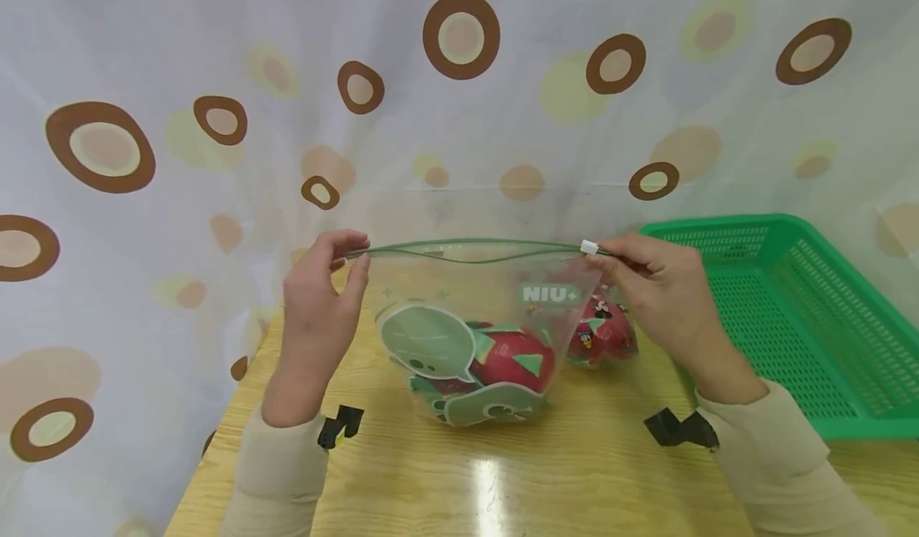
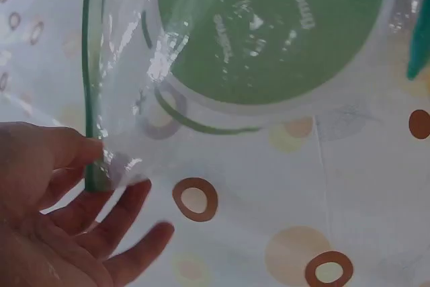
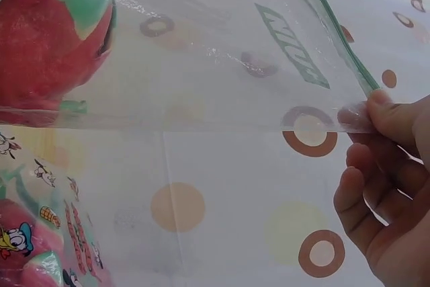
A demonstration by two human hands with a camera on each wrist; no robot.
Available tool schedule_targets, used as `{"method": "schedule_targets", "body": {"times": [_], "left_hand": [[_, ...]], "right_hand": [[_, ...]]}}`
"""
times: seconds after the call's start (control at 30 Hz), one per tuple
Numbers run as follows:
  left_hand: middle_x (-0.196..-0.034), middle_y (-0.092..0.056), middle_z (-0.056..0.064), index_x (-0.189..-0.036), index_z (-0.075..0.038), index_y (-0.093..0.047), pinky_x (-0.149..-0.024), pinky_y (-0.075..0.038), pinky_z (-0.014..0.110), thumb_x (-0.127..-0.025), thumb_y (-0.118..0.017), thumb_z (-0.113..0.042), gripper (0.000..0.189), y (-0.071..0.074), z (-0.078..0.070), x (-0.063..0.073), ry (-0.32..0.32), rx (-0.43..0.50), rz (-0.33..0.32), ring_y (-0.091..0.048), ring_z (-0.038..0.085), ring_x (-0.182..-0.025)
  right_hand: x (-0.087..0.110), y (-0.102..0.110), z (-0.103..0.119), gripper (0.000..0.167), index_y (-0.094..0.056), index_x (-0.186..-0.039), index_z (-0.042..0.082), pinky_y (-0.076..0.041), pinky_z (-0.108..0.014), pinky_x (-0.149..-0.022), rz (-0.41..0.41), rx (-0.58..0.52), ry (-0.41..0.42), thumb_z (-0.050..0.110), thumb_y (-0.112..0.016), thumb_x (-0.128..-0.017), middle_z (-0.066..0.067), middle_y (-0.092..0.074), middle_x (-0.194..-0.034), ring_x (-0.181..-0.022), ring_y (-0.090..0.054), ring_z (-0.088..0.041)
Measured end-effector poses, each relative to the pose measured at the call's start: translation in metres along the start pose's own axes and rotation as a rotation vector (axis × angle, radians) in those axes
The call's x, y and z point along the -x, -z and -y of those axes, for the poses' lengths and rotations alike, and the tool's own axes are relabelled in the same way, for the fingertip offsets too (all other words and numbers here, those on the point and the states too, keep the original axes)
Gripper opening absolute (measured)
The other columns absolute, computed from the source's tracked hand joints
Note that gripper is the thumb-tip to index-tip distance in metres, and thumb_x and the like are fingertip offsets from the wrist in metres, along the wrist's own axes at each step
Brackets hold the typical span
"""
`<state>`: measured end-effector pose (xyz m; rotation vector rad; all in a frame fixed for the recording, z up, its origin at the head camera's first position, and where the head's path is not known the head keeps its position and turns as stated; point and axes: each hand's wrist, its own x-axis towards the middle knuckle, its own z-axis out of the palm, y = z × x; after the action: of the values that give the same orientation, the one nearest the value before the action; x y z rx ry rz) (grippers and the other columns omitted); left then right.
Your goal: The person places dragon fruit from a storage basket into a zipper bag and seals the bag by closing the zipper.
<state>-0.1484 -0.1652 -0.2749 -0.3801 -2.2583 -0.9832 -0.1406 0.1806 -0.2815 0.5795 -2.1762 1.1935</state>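
A clear zip bag [image 1: 470,282] with green cartoon prints and a green zip edge stands upright over the table. Inside it lies a red fruit with green scales [image 1: 511,359], like a dragon fruit, partly hidden by the prints. My left hand [image 1: 321,298] pinches the bag's top left corner between thumb and fingers. At the opposite corner, by the white slider [image 1: 589,247], my right hand [image 1: 664,294] pinches the zip edge. Between the hands the two green strips part slightly in the middle. In the right wrist view, thumb and index finger grip the corner while the other fingers curl loosely.
Behind the bag's right side sits a second clear bag [image 1: 605,333] with cartoon figures and red fruit in it. A green plastic basket [image 1: 790,313] stands at the right of the wooden table [image 1: 402,481]. A patterned white curtain [image 1: 402,154] hangs behind.
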Motion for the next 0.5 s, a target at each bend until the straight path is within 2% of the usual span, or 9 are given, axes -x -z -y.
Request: {"method": "schedule_targets", "body": {"times": [0.13,0.23,0.3,0.4,0.5], "left_hand": [[-0.111,-0.066,0.016,-0.114,-0.001,-0.064,-0.093,-0.051,0.043,-0.091,-0.061,0.005,0.024,-0.013,-0.019,-0.002,-0.225,-0.174,-0.034,-0.06,0.033,-0.105],[-0.109,-0.065,0.015,-0.111,0.0,-0.066,-0.098,-0.05,0.04,-0.089,-0.061,0.006,0.023,-0.029,-0.042,-0.005,-0.376,-0.18,-0.046,-0.06,0.031,-0.104],[-0.111,-0.066,0.013,-0.113,-0.001,-0.066,-0.1,-0.051,0.035,-0.09,-0.061,0.004,0.024,-0.043,-0.059,-0.008,-0.466,-0.136,-0.004,-0.06,0.027,-0.106],[-0.117,-0.065,0.01,-0.12,-0.004,-0.066,-0.1,-0.051,0.027,-0.095,-0.061,-0.003,0.025,-0.066,-0.082,-0.014,-0.578,-0.081,0.101,-0.061,0.023,-0.111],[-0.122,-0.065,0.006,-0.125,-0.009,-0.065,-0.104,-0.049,0.026,-0.098,-0.061,-0.012,0.027,-0.085,-0.096,-0.021,-0.643,-0.094,0.18,-0.061,0.02,-0.114]], "right_hand": [[0.002,-0.001,0.003,0.014,-0.078,-0.089,0.006,-0.036,-0.014,-0.045,-0.009,0.033,0.023,-0.005,-0.076,-0.082,-0.004,-0.07,-0.074,-0.055,-0.051,0.003],[0.001,-0.001,0.005,0.017,-0.079,-0.09,0.006,-0.038,-0.013,-0.048,-0.018,0.051,0.059,-0.007,-0.077,-0.079,-0.003,-0.07,-0.073,-0.057,-0.049,0.004],[0.0,-0.001,0.006,0.018,-0.079,-0.09,0.006,-0.039,-0.012,-0.05,-0.021,0.061,0.087,-0.008,-0.077,-0.078,-0.002,-0.07,-0.074,-0.059,-0.051,0.005],[-0.004,-0.003,0.008,0.018,-0.079,-0.089,0.007,-0.041,-0.011,-0.052,-0.01,0.062,0.117,-0.008,-0.078,-0.078,0.0,-0.07,-0.074,-0.059,-0.053,0.002],[-0.008,-0.007,0.011,0.016,-0.078,-0.09,0.006,-0.045,-0.01,-0.057,0.004,0.08,0.138,-0.006,-0.077,-0.079,0.0,-0.071,-0.076,-0.062,-0.057,-0.001]]}}
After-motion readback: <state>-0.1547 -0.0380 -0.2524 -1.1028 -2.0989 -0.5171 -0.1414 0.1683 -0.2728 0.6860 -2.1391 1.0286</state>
